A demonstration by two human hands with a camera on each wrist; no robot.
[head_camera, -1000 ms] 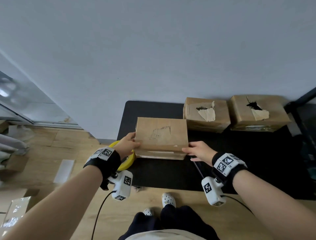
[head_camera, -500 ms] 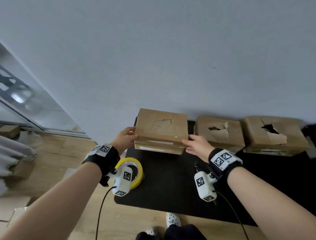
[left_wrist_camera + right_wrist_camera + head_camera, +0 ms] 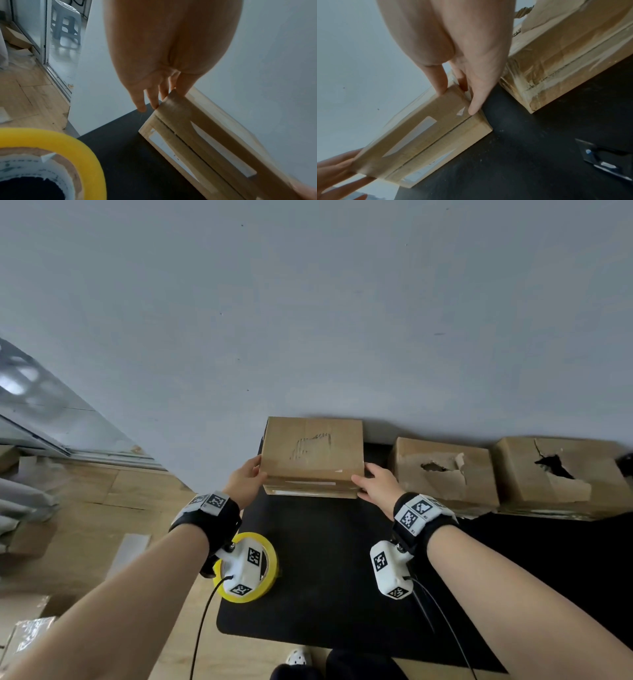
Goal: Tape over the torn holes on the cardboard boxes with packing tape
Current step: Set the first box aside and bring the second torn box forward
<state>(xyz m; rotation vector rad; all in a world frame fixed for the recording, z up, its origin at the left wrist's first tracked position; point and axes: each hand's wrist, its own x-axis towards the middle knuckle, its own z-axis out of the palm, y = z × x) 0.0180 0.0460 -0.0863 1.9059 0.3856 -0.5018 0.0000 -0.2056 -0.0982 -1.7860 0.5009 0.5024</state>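
Observation:
A small intact cardboard box point(image 3: 311, 453) is at the back left of the black mat point(image 3: 325, 577), close to the wall. My left hand point(image 3: 245, 481) grips its left end and my right hand point(image 3: 373, 486) its right end, thumbs on top and fingers down the sides. The wrist views show the same hold: left hand point(image 3: 164, 94) on the box point(image 3: 205, 135), right hand point(image 3: 458, 94) on the box point(image 3: 428, 135). I cannot tell whether it rests on the mat. Two torn boxes point(image 3: 445, 474) point(image 3: 561, 470) stand to its right. A yellow tape roll point(image 3: 246, 568) lies on the mat's left edge.
The grey wall point(image 3: 308, 320) stands right behind the boxes. Wooden floor point(image 3: 102, 508) with cardboard scraps lies to the left. A dark tool point(image 3: 607, 162) lies on the mat near my right wrist. The nearer torn box point(image 3: 556, 54) is close beside my right hand.
Both hands have lifted the intact box from the mat's middle and carried it back to the wall, beside the torn boxes. The tape roll now shows fully.

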